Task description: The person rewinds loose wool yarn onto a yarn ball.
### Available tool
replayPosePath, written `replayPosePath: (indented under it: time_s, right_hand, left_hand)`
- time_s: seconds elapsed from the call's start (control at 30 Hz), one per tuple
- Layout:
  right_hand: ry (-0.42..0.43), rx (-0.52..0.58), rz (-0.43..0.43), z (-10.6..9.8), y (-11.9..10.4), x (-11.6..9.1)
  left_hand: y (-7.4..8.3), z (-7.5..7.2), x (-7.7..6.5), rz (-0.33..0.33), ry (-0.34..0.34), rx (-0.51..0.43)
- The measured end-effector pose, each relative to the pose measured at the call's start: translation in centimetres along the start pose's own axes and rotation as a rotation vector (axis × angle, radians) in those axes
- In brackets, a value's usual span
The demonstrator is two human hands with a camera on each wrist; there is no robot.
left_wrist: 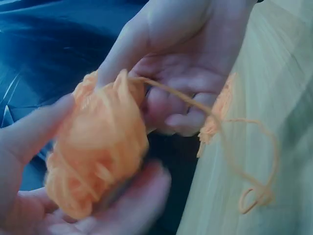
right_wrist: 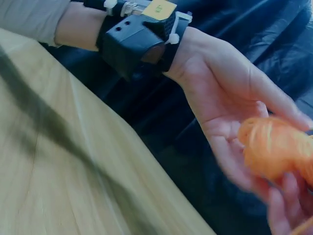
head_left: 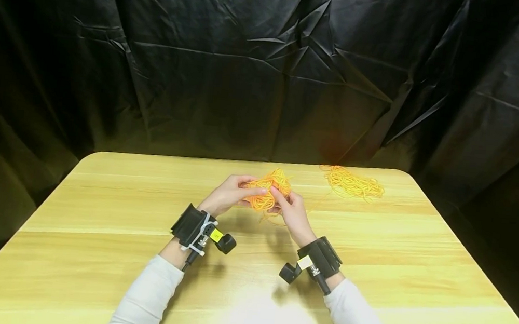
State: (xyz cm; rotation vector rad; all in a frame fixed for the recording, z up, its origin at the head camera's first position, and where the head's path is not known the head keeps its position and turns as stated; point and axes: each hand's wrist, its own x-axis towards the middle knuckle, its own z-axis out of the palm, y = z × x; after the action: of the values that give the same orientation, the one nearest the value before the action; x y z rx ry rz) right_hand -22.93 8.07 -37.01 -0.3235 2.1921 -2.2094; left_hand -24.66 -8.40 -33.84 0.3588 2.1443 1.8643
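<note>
A bundle of orange-yellow yarn (head_left: 263,196) is held up over the table between both hands. My left hand (head_left: 230,193) grips its left side, thumb on the near face and fingers behind. On the right side, my right hand (head_left: 295,215) pinches the bundle with its thumb, its other fingers curled. In the left wrist view the wound yarn (left_wrist: 100,152) looks blurred, and a loose strand (left_wrist: 222,132) hangs from near the right hand (left_wrist: 181,63). The right wrist view shows the left hand (right_wrist: 220,93) around the yarn (right_wrist: 274,147), partly cut off.
A loose heap of yellow-orange yarn (head_left: 353,184) lies at the table's back right, with a thin strand near it. The wooden table (head_left: 115,242) ends at a black sheet (head_left: 209,100) hanging behind. Both wrists carry black straps with cameras.
</note>
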Motion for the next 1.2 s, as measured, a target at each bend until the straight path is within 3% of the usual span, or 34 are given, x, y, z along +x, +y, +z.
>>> replayPosePath:
  time_s: [0.13,0.3,0.37,0.43,0.5,0.73,0.9,1.03,1.2]
  right_hand:
    - [0.038,0.032,-0.036,0.2,0.1,0.1]
    - [-0.09,0.276,-0.01,0.2,0.4,0.2]
    - [-0.129,0.308,0.03,0.2,0.5,0.0]
    - [-0.138,0.226,0.053,0.2,0.5,-0.3]
    - [-0.143,0.069,0.033,0.2,0.4,-0.9]
    - [-0.194,-0.689,-0.376,0.8,-1.2,-3.5]
    - [-0.35,-1.06,-0.6,1.6,-3.2,-5.6]
    - [-0.455,-1.125,-0.697,1.9,-5.1,-6.6]
    - [-0.456,-0.993,-0.626,0.5,-7.4,-6.3]
  left_hand:
    - [-0.2,0.3,0.0,-0.015,0.034,-0.055]
    - [-0.1,0.3,0.0,0.003,0.089,-0.101]
    - [0.0,0.1,0.0,0.018,0.121,-0.119]
    - [0.1,-0.1,0.0,0.025,0.164,-0.146]
    - [0.1,-0.4,0.0,0.027,0.204,-0.184]
    - [0.3,-0.8,0.1,0.003,0.309,-0.257]
    - [0.2,-0.8,0.1,0.039,0.365,-0.215]
    - [0.1,-0.7,0.1,0.06,0.374,-0.119]
    - [0.3,-0.9,-0.1,0.044,0.327,-0.114]
